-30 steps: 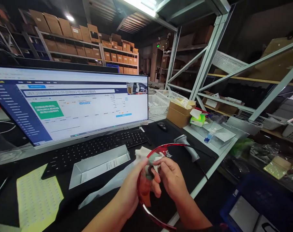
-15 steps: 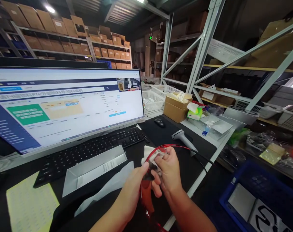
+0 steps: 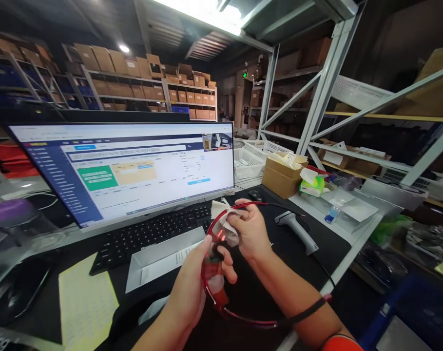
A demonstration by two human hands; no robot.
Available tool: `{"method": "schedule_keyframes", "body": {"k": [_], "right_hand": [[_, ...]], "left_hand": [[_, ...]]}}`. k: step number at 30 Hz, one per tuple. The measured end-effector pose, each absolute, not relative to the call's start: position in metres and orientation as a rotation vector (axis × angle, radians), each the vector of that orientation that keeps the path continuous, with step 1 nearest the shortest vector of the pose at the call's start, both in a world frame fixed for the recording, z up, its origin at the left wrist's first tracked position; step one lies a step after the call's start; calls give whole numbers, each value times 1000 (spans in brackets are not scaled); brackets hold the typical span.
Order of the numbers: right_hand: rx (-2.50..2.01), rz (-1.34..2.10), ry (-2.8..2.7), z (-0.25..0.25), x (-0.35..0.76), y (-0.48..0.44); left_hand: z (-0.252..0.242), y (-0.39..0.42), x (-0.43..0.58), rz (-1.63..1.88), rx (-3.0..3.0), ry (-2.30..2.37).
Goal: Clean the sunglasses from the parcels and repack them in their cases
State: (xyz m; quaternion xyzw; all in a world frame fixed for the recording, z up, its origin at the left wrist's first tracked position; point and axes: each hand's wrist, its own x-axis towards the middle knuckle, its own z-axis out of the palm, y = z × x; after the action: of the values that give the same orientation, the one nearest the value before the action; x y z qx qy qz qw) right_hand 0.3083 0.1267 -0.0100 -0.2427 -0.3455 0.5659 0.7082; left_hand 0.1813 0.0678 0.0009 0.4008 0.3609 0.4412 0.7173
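A pair of red-framed glasses (image 3: 217, 288) with a tinted lens is up in front of me, its red temples with dark ends reaching to the right. My left hand (image 3: 194, 279) grips the frame from the left, the thumb on top and the fingers curled behind the lens. A pale cloth (image 3: 228, 233) with a zigzag edge lies against the upper lens. My right hand (image 3: 251, 233) pinches that cloth over the glasses, close to the upper temple. The cloth and fingers cover part of the lenses. One temple passes in front of my right forearm.
Beyond my hands lie an open grey box (image 3: 159, 263), a keyboard (image 3: 148, 233) and a monitor (image 3: 163, 170). Yellow paper (image 3: 87, 304) is at left. A barcode scanner (image 3: 298, 233), mouse (image 3: 255, 196), cardboard box (image 3: 281, 178) and small bottle (image 3: 333, 213) stand at right.
The view has turned left and up. The glasses have tilted, so the lower temple now extends right across my forearm. The cloth stays pinched in my right hand against them.
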Motion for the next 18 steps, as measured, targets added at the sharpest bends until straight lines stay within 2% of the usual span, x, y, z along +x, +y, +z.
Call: {"method": "schedule_keyframes", "body": {"k": [5, 13, 15, 18], "right_hand": [[-624, 1636, -909, -15, 293, 129], [-541, 1200, -920, 14, 300, 153], [-522, 1228, -875, 9, 288, 151], [-547, 1499, -915, -5, 275, 146]], "left_hand": [[4, 71, 174, 1019, 793, 863], [9, 75, 170, 1074, 768, 781], [11, 75, 167, 1074, 755, 777], [12, 75, 164, 1119, 734, 797]]}}
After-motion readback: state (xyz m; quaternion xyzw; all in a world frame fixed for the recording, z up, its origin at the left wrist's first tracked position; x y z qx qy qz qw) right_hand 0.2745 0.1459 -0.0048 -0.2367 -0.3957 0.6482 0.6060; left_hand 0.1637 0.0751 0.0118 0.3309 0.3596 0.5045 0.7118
